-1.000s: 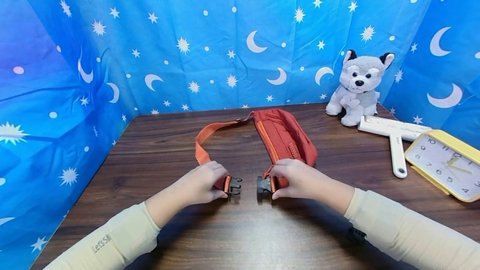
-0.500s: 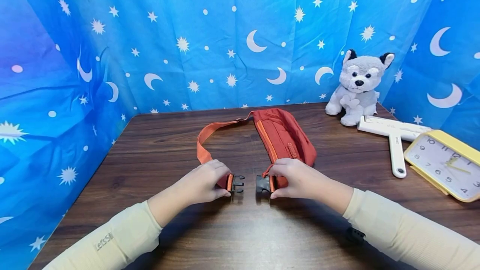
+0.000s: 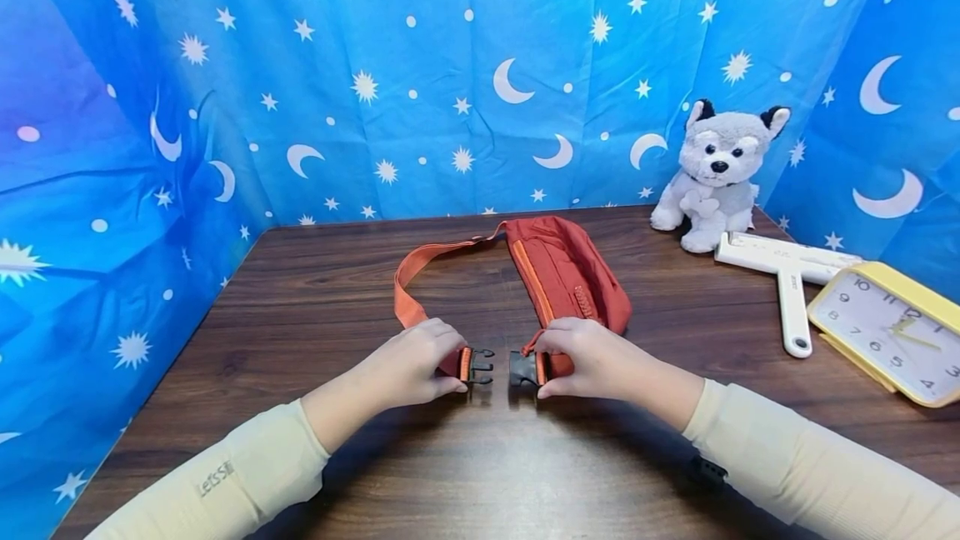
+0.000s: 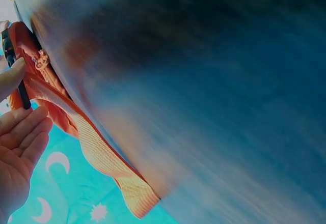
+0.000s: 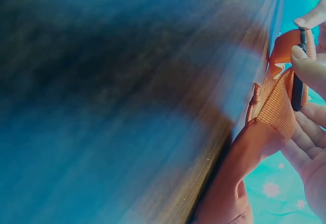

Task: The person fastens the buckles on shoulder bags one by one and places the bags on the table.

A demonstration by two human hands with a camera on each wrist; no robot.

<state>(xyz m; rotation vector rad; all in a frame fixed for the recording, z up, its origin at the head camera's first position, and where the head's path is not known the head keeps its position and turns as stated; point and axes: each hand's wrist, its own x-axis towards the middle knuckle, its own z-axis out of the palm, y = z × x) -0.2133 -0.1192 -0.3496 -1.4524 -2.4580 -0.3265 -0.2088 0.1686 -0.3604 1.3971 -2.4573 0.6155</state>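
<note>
A rust-red waist bag point(image 3: 573, 273) lies on the table with its orange strap point(image 3: 411, 277) curving out to the left. My left hand point(image 3: 411, 363) pinches the pronged half of the black buckle point(image 3: 480, 366) at its strap end. Facing it, the socket half of the buckle point(image 3: 523, 367) is pinched by my right hand point(image 3: 600, 359), thumb below and fingers above. A small gap separates the two halves, which are roughly in line. In the left wrist view the strap point(image 4: 97, 142) trails from the fingers; the right wrist view shows webbing point(image 5: 279, 104) joining the bag to the buckle.
On the right of the wooden table point(image 3: 315, 290) sit a grey plush husky point(image 3: 716, 177), a white T-shaped tool with a handle point(image 3: 793, 307) and a yellow-framed clock point(image 3: 892, 332). A blue curtain with moons and stars point(image 3: 427, 48) stands behind and at both sides.
My left hand has shifted slightly right with the pronged half, and my right hand slightly left with the socket half. The gap between the two halves has narrowed.
</note>
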